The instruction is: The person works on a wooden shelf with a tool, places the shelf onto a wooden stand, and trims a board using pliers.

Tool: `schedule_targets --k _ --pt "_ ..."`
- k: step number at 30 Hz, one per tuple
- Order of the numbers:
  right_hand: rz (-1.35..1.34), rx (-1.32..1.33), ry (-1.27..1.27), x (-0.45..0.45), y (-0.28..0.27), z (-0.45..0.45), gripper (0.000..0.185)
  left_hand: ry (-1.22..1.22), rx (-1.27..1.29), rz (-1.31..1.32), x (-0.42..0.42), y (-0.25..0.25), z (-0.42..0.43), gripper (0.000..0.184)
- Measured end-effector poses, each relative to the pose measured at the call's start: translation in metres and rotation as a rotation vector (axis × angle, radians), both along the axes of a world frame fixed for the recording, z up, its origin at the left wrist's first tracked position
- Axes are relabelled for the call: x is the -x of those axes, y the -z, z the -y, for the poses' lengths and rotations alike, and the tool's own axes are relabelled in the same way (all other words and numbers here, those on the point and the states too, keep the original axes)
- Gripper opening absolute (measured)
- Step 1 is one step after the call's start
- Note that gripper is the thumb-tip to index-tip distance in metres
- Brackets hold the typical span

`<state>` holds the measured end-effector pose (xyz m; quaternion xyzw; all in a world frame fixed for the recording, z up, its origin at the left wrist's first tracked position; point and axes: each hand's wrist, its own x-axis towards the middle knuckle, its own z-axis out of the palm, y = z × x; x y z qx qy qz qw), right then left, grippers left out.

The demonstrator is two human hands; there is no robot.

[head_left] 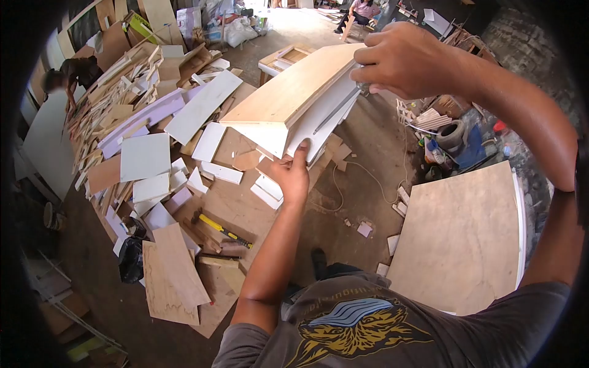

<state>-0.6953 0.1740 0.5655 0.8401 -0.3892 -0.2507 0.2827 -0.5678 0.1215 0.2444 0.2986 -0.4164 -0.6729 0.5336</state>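
My left hand (292,176) grips the near lower corner of a tilted wooden box-like piece (288,86), thumb pressed on its white inner face. The piece has a pale plywood top and white panels. My right hand (399,61) is raised at the far upper end, fingers curled. From beneath those fingers a long thin grey metal shaft (337,111), apparently a screwdriver, slants down across the white inside. Its tip rests near the white panel; whether it touches a screw cannot be made out, and the handle is mostly hidden by the fingers.
A hammer (222,229) with a yellow and black handle lies on the brown work surface (236,211). White and wooden offcuts (145,157) pile up leftward. A large plywood sheet (460,227) stands at right. A cable (343,193) crosses the floor. Another person (80,76) bends at far left; one sits (362,13) behind.
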Motion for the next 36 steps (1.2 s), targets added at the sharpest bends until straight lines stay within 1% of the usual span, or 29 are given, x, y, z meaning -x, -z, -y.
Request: schedule_targets --k 2,3,4,6,9,12,15,16,19,22,24,25,26,27,28,29,32,34,35,36 --pt "-0.070 -0.032 0.050 0.001 0.001 0.004 0.031 -0.016 0.002 -0.084 0.005 0.002 0.000 0.044" --pt "-0.104 -0.051 0.076 0.001 0.002 0.006 0.031 -0.007 -0.003 -0.081 0.005 0.003 0.000 0.041" --pt "-0.088 -0.071 0.228 -0.005 -0.001 0.006 0.031 0.001 -0.008 -0.079 0.005 0.004 -0.001 0.037" --pt "-0.055 -0.108 0.533 -0.022 -0.006 0.011 0.032 0.048 -0.025 0.012 0.000 0.005 0.001 0.025" --pt "0.131 -0.154 0.963 -0.044 -0.002 0.023 0.035 0.075 0.004 0.064 -0.002 0.010 0.004 0.025" --pt "0.102 -0.128 0.655 -0.027 -0.002 0.008 0.033 0.056 -0.029 -0.067 0.000 0.002 0.003 0.027" --pt "-0.026 -0.088 0.187 -0.012 0.003 0.001 0.030 0.021 -0.037 -0.080 0.000 -0.006 0.001 0.031" --pt "-0.237 0.006 -0.071 -0.007 0.004 0.001 0.026 0.034 -0.041 -0.068 -0.001 -0.007 0.001 0.031" --pt "-0.290 0.070 -0.246 -0.005 0.010 -0.001 0.027 0.064 -0.039 -0.033 -0.002 -0.005 0.003 0.031" --pt "-0.114 -0.020 0.225 -0.007 0.015 0.004 0.030 0.058 -0.036 -0.031 -0.004 0.000 0.005 0.030" --pt "0.122 -0.105 0.640 -0.014 0.013 0.011 0.030 0.069 -0.045 -0.046 -0.004 -0.004 0.001 0.030" --pt "0.237 -0.137 0.847 -0.019 0.009 0.017 0.030 0.072 -0.050 -0.053 -0.002 -0.003 0.000 0.033" --pt "0.141 -0.199 0.950 -0.026 0.006 0.023 0.031 0.069 -0.052 -0.062 0.000 0.001 0.001 0.036" --pt "0.174 -0.175 0.786 -0.017 0.005 0.017 0.031 0.063 -0.055 -0.070 0.001 0.004 0.003 0.039" --pt "0.203 -0.153 0.618 -0.004 0.007 0.008 0.032 0.078 -0.062 -0.016 -0.002 0.005 0.003 0.038" --pt "0.228 -0.132 0.446 0.006 0.006 0.004 0.032 0.071 -0.060 -0.028 -0.003 0.004 0.003 0.037" --pt "-0.028 -0.090 0.181 0.001 0.003 0.000 0.034 0.042 -0.051 -0.072 0.000 -0.003 0.001 0.034" --pt "-0.176 0.001 -0.172 0.000 0.002 -0.004 0.034 0.027 -0.041 -0.110 0.002 -0.003 0.001 0.033" --pt "-0.248 0.048 -0.351 0.000 0.003 -0.004 0.034 0.037 -0.038 -0.072 0.002 -0.002 0.001 0.032" --pt "-0.239 0.055 -0.298 0.001 0.004 -0.003 0.032 0.044 -0.035 -0.034 0.000 0.000 0.002 0.031"
